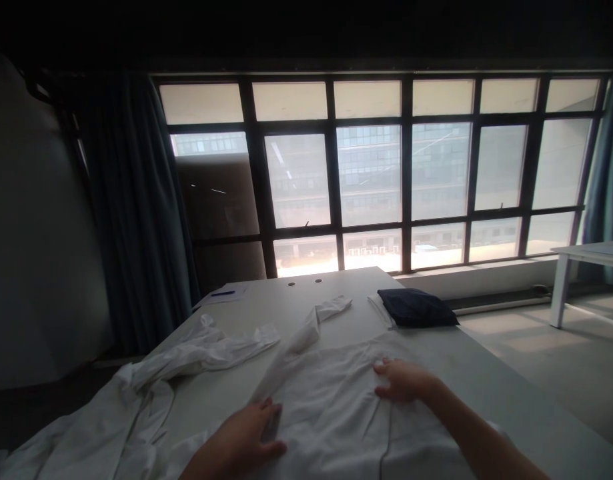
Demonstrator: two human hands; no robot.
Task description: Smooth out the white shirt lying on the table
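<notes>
Touching white shirt [326, 420] w/ L hand [241, 437] & R hand [403, 380], hands well apart, open on fabric

A rumpled white shirt [331, 417], apparently long-sleeved, lies spread out.

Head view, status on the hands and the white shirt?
Left hand on white long-sleeved shirt, grip unclear. Right hand open on it. Folded navy cloth beyond, not touching hands.

The white shirt [331, 413] is thin, soft cloth, the table top [511, 413] smooth matt laminate, and that navy folded fabric [416, 307] at right looks matt too.
</notes>
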